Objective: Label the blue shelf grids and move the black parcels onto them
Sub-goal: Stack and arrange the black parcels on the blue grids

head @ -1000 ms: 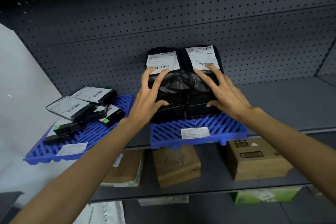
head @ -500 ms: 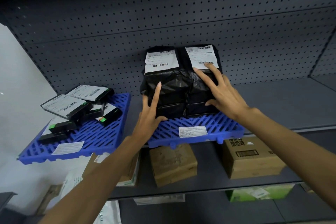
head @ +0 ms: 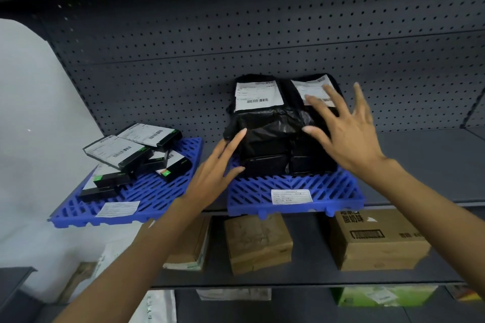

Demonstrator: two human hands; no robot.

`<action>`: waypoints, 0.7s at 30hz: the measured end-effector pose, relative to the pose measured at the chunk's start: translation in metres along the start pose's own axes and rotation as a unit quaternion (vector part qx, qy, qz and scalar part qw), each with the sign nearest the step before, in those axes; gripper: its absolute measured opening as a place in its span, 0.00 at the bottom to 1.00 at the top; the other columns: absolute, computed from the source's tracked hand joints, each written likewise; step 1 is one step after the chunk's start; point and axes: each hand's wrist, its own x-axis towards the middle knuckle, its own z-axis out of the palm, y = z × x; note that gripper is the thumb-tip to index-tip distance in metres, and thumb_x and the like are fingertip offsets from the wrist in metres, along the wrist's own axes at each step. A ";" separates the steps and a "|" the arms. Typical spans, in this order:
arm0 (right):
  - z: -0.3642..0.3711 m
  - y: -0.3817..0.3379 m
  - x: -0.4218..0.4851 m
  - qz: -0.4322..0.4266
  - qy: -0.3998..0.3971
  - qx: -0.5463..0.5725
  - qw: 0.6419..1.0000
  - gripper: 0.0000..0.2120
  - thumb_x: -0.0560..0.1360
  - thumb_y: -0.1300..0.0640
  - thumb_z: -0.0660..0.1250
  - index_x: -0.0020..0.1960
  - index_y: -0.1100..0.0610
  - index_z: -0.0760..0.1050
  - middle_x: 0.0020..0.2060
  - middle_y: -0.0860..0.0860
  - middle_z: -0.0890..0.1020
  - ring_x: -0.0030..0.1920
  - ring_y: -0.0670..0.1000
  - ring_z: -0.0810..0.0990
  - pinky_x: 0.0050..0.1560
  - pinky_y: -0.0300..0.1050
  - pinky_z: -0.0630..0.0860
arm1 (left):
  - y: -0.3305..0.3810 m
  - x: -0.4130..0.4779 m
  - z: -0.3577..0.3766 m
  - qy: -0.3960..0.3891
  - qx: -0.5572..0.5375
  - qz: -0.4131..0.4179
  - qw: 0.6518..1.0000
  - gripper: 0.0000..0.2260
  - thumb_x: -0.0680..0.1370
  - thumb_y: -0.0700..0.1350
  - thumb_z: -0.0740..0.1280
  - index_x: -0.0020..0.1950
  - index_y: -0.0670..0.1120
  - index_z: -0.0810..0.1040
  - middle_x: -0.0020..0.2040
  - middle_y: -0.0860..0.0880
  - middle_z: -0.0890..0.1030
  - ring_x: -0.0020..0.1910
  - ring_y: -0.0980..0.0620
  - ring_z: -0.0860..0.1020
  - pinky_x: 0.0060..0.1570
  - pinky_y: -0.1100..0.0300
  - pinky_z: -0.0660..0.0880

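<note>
Two stacks of black bagged parcels [head: 265, 134] with white shipping labels stand side by side on the middle blue grid [head: 341, 189], which bears a white label [head: 291, 196] at its front edge. My left hand [head: 212, 173] hovers with straight fingers at the left stack's lower corner, its fingertip near the bag. My right hand [head: 343, 128] is raised with fingers spread in front of the right stack, holding nothing. The left blue grid [head: 154, 196] carries several black boxed parcels [head: 131, 155] in a loose pile and a white label [head: 117, 209].
A grey pegboard [head: 262, 42] backs the grey shelf [head: 425, 165], which runs bare to the right of the middle grid. On the shelf below stand brown cardboard boxes [head: 375, 241] and a brown parcel [head: 257, 244]. A green box [head: 380, 295] sits lower still.
Both hands came off the black bagged parcels: the left hand slid down and left, the right hand lifted away with fingers spread. The stacks stayed in place.
</note>
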 end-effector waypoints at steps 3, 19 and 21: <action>-0.016 -0.042 0.024 -0.035 0.066 0.030 0.997 0.27 0.81 0.38 0.51 0.76 0.48 0.63 0.75 0.51 0.64 0.77 0.64 0.54 0.74 0.63 0.56 | -0.016 -0.016 -0.033 0.033 0.013 0.002 0.999 0.28 0.82 0.54 0.61 0.79 0.58 0.52 0.77 0.53 0.64 0.70 0.50 0.71 0.57 0.52 0.78; 0.069 -0.291 0.088 -0.223 -0.141 0.132 0.956 0.16 0.81 0.57 0.57 0.68 0.53 0.70 0.63 0.53 0.77 0.61 0.58 0.74 0.54 0.54 0.74 | -0.137 -0.071 -0.129 -0.041 0.208 -0.313 0.926 0.24 0.81 0.58 0.60 0.71 0.46 0.69 0.71 0.44 0.71 0.70 0.39 0.66 0.63 0.46 0.69; 0.090 -0.299 0.098 -0.202 -0.159 0.150 0.955 0.19 0.80 0.58 0.57 0.71 0.52 0.67 0.67 0.54 0.73 0.65 0.60 0.71 0.57 0.55 0.73 | -0.143 -0.064 -0.121 -0.064 0.207 -0.334 0.917 0.27 0.80 0.61 0.58 0.72 0.46 0.67 0.72 0.43 0.69 0.70 0.36 0.65 0.65 0.45 0.67</action>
